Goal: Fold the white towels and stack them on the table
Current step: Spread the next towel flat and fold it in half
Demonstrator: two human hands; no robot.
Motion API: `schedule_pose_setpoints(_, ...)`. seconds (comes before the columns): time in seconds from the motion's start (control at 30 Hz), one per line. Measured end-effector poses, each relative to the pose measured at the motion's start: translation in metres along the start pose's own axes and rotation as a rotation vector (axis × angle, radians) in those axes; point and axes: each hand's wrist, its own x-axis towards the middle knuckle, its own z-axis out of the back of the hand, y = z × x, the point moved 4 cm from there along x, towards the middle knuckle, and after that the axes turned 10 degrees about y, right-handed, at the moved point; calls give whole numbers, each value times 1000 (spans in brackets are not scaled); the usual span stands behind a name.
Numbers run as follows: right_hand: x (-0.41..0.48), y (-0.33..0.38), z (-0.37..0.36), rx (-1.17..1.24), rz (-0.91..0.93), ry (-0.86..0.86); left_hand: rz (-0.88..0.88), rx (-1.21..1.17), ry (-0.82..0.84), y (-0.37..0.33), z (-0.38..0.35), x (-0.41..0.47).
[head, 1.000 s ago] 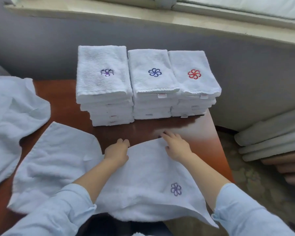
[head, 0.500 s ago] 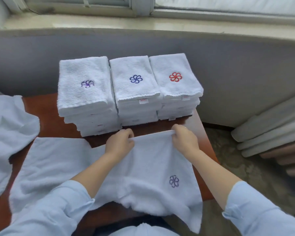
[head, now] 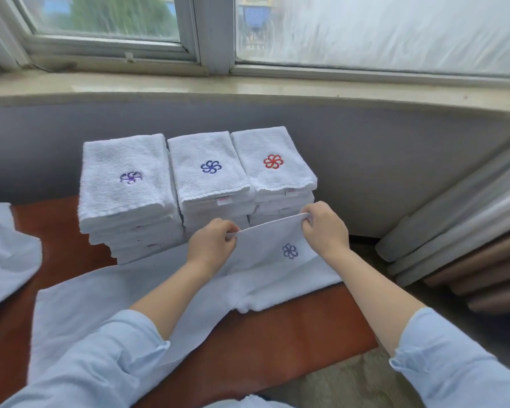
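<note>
1. The back of the table (head: 277,343) is filled by three stacks of folded towels (head: 209,172), set close side by side.
2. Right behind the stacks, the way is shut by a grey wall (head: 395,172).
3. Little room is left in front of the middle and right stacks, where the held towel (head: 271,260) is pinched by the left hand (head: 211,245) and right hand (head: 324,228).
4. Bare wood is seen at the near right.
5. The left edge is covered by a loose towel (head: 6,254).

a white towel (head: 265,260) with a blue flower mark is pinched along its far edge by the left grip (head: 211,245) and the right grip (head: 324,228); that edge is held above the brown tabletop (head: 277,334). three stacks of folded towels (head: 209,172) are set side by side just behind. a loose towel (head: 6,254) is seen at the left.
</note>
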Motion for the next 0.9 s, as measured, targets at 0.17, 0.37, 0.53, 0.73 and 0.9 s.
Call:
schedule_pose_setpoints(0.17,-13,-25,-36,-69,-128,374,-94,69,354,5,-36,-19)
schedule_pose_setpoints(0.37,-34,-29,-58,15,-104,376,-121,185,287,16,-55,-44)
schedule_pose_setpoints(0.53,-49,-18,-78,47,-61,559,-63,349,365,27,-75,-60)
schedule_pose_setpoints(0.73,-67,-12,-106,-86,58,678,-89,375,415,22,-84,-63)
schedule_pose_setpoints(0.9,-73,-5,-110,-257,266,472,-112,52,326,21,-63,-76)
